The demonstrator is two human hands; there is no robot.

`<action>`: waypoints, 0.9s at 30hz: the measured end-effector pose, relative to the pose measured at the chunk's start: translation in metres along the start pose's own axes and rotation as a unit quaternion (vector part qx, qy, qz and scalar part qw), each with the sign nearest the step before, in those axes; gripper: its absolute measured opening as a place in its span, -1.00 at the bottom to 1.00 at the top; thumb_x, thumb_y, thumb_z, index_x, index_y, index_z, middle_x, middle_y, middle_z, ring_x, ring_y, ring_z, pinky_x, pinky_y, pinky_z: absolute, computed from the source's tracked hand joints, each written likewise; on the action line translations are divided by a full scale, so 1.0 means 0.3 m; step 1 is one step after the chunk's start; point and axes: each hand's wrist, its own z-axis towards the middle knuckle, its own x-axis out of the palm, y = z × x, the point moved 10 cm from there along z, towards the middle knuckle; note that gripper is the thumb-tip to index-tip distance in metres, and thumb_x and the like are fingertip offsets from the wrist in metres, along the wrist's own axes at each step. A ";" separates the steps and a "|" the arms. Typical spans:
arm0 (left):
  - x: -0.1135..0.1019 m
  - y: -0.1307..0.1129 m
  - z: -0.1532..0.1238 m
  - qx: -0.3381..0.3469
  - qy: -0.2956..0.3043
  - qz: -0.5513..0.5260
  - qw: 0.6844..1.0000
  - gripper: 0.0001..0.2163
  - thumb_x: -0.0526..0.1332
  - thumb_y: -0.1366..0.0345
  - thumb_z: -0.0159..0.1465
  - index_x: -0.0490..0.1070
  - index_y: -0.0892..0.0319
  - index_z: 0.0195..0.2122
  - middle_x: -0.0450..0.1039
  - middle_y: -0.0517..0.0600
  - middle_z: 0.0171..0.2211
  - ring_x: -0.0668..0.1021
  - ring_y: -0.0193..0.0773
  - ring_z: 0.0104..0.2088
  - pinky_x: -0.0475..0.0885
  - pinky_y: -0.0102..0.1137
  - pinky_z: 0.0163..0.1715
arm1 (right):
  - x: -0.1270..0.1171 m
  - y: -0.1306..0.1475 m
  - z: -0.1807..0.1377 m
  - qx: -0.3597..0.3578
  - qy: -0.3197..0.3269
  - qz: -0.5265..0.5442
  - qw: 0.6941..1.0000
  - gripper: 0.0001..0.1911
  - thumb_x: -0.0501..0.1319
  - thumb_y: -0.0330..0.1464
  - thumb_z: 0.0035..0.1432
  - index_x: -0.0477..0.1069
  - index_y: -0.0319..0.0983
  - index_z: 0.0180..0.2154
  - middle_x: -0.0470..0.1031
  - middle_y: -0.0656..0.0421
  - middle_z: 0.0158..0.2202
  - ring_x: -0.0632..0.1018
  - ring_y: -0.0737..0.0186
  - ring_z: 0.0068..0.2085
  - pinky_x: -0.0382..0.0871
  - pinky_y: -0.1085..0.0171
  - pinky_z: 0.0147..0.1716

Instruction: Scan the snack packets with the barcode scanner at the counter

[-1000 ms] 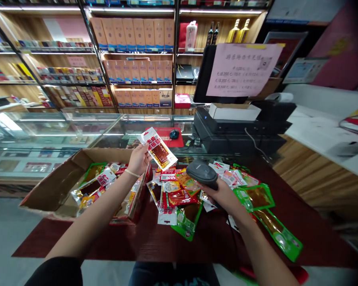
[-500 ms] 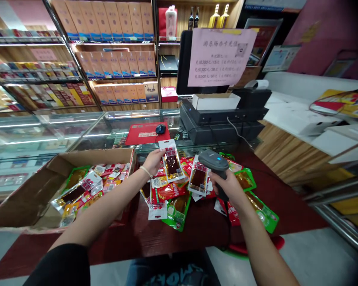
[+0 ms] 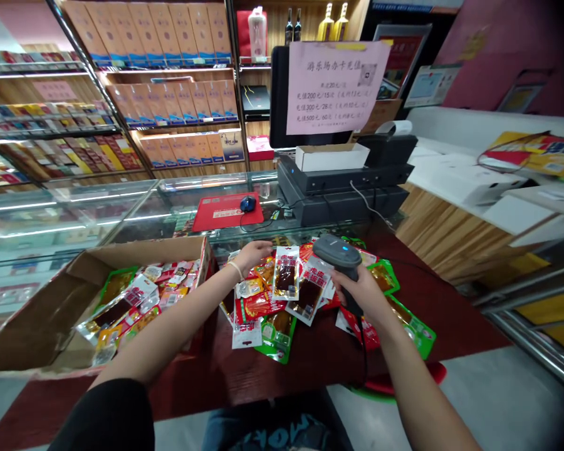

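My right hand (image 3: 363, 293) is closed round the handle of a black barcode scanner (image 3: 337, 250), whose head points down at a pile of snack packets (image 3: 263, 307) on the dark red counter (image 3: 310, 363). My left hand (image 3: 254, 252) hovers over the far side of the pile with its fingers stretched out and nothing in it. Just to its right a clear packet with a red label (image 3: 286, 273) lies on top of the pile, beside a similar packet (image 3: 309, 291) under the scanner.
An open cardboard box (image 3: 42, 313) with several more packets stands at my left. Behind the pile are a glass display case (image 3: 122, 213), a red mouse pad with a mouse (image 3: 229, 210), and a till with a monitor and a pink notice (image 3: 336, 84). Shelves of goods line the back wall.
My left hand brought the red-label packet down from the air to the pile and let it go. The view swung right and the scanner stayed in my right hand.
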 end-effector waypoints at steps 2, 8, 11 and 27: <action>-0.032 -0.044 -0.030 0.020 0.009 0.007 1.000 -0.76 0.37 0.47 0.12 0.52 0.26 -0.16 0.58 0.09 -0.20 0.58 -0.34 -0.32 0.46 -0.48 -0.34 | 0.027 0.008 0.007 -0.001 0.008 0.004 1.000 -0.53 0.41 0.01 -0.01 0.25 -0.14 -0.36 0.32 0.35 -0.68 0.30 0.35 -0.71 0.20 0.33 -0.71; -0.179 -0.160 -0.130 0.085 -0.006 -0.003 0.996 -0.78 0.40 0.37 0.13 0.51 0.24 -0.19 0.56 0.07 -0.24 0.58 -0.32 -0.31 0.47 -0.42 -0.29 | 0.135 0.053 0.018 0.001 0.047 -0.019 0.999 -0.53 0.40 0.02 -0.03 0.25 -0.15 -0.44 0.31 0.32 -0.71 0.30 0.36 -0.72 0.22 0.34 -0.71; -0.287 -0.190 -0.182 0.109 -0.039 0.006 0.993 -0.77 0.39 0.35 0.13 0.51 0.25 -0.18 0.55 0.03 -0.29 0.56 -0.34 -0.35 0.45 -0.45 -0.35 | 0.193 0.064 0.023 0.004 0.066 -0.038 0.997 -0.54 0.39 0.02 -0.01 0.26 -0.16 -0.47 0.32 0.30 -0.71 0.31 0.35 -0.72 0.22 0.33 -0.71; -0.937 -0.147 -0.466 0.149 -0.235 0.040 0.960 -0.61 0.43 0.17 -0.01 0.51 0.24 -0.18 0.53 -0.01 -0.32 0.54 -0.35 -0.39 0.46 -0.42 -0.34 | 0.523 0.131 0.036 0.005 0.164 -0.068 0.984 -0.59 0.38 -0.03 0.00 0.31 -0.18 -0.43 0.31 0.31 -0.72 0.33 0.34 -0.70 0.25 0.33 -0.67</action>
